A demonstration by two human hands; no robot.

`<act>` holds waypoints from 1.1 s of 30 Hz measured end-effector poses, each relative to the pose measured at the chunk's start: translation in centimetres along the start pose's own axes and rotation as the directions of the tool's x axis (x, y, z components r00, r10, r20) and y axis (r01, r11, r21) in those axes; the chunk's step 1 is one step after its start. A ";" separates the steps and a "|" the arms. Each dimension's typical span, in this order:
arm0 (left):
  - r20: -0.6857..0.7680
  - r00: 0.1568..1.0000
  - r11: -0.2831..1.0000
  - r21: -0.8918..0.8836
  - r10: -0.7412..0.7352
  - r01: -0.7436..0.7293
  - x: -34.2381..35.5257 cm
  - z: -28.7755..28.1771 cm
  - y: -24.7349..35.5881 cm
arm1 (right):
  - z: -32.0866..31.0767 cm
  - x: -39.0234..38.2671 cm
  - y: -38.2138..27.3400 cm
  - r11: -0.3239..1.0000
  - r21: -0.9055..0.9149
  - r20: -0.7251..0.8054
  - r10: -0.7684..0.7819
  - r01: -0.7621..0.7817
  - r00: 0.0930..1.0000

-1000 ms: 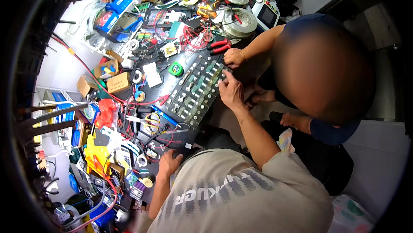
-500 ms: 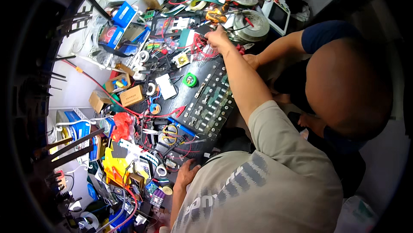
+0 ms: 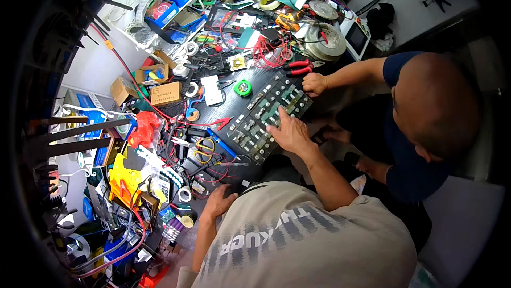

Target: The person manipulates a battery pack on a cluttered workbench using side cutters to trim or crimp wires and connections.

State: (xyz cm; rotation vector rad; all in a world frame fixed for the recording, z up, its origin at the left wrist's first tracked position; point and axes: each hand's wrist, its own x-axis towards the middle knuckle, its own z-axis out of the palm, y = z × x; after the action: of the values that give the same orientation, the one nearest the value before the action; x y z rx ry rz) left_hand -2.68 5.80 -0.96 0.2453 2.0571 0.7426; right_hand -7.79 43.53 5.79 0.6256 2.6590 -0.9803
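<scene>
A dark flat board [image 3: 269,115] with rows of metal studs and pale rectangular pieces lies along the right edge of the black table. Over its middle is my right hand [image 3: 291,135], index finger stretched onto the board and thumb apart, with nothing held. My left hand [image 3: 219,201] rests at the near table edge, fingers loosely extended and empty. Beyond the board's far end lie red-handled pliers [image 3: 299,68]. A co-worker's closed hand [image 3: 315,84] is beside the board's far right corner; whether it holds anything is hidden.
A green tape measure [image 3: 242,87], white box [image 3: 212,90], blue pen-like tool [image 3: 221,143] and red wire bundle [image 3: 269,51] lie around the board. Tools, cables and cartons [image 3: 166,94] crowd the left side. The co-worker in dark blue [image 3: 412,181] leans in from the right.
My right hand has come back from the red wires at the far end to the board. The view has shifted; the co-worker's hand is now at the board's corner, the pliers in plain sight.
</scene>
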 end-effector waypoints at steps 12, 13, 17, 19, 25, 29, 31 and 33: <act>-0.030 0.991 0.956 0.267 0.131 -0.118 -0.1 1.7 -1.7 | 4.7 -9.8 2.3 0.975 -0.173 -0.037 -0.150 0.142 0.988; -0.031 0.993 0.945 0.312 0.115 -0.099 -0.2 2.0 -1.3 | 5.6 -10.3 2.6 0.974 -0.179 -0.040 -0.148 0.138 0.988; -0.044 0.991 0.916 0.388 0.129 -0.102 -1.0 2.3 -0.8 | 8.5 -11.7 2.4 0.970 -0.191 0.031 -0.150 0.153 0.988; -0.043 0.991 0.904 0.417 0.127 -0.097 -1.0 2.3 -0.3 | 10.1 -12.2 2.6 0.963 -0.219 0.048 -0.151 0.158 0.987; 0.048 0.997 0.911 0.404 0.066 -0.079 -0.5 1.8 0.0 | 10.2 -12.3 2.9 0.961 -0.236 0.107 -0.118 0.141 0.987; 0.093 0.993 0.904 0.413 0.078 -0.109 0.1 1.0 -0.4 | 9.3 -12.0 2.3 0.964 -0.235 0.195 -0.081 0.127 0.978; 0.103 0.992 0.915 0.388 0.073 -0.107 -0.1 0.7 0.5 | 9.0 -11.9 2.8 0.966 -0.219 0.218 -0.088 0.137 0.972; 0.113 0.991 0.910 0.399 0.078 -0.117 0.0 0.7 0.6 | 8.9 -12.0 3.0 0.966 -0.222 0.215 -0.082 0.131 0.973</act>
State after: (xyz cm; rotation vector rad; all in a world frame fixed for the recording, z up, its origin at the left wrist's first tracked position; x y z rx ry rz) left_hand -2.18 6.58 -0.89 0.6105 2.1027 0.3448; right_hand 4.84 35.97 1.83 0.3142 2.5913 -0.6960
